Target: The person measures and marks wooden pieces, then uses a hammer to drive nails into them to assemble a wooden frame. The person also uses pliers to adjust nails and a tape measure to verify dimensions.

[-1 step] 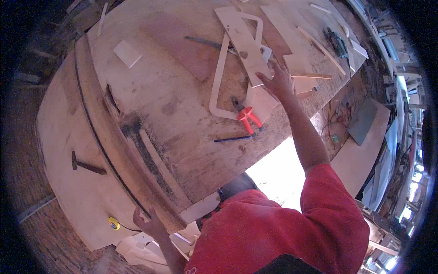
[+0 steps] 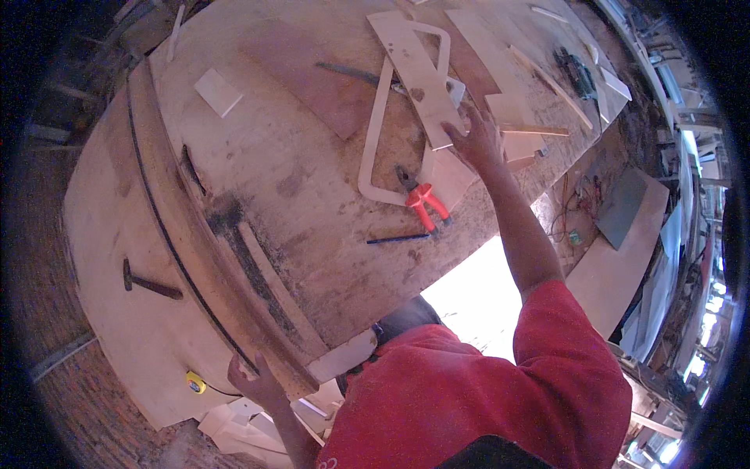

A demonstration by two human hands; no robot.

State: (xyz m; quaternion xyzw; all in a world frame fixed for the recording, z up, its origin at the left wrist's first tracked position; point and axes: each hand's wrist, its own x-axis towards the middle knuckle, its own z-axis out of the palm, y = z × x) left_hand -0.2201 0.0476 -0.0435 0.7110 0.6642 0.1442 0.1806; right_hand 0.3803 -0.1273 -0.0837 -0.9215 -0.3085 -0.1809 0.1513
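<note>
The flat wooden board (image 2: 410, 74) lies just past the red-handled pliers (image 2: 423, 201). It looks thin, light and stiff, so its two long edges seem the best place to hold; the smooth face may slip. Past the pliers too, the right hand (image 2: 478, 144) has its fingers spread at the board's near end; I can't tell if they grip. Left of the pliers and nearer the body, the left hand (image 2: 259, 384) is at the end of a long curved beam (image 2: 194, 242), its grip unclear.

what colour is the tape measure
The tape measure is mostly yellow, shown best in the head view.
</note>
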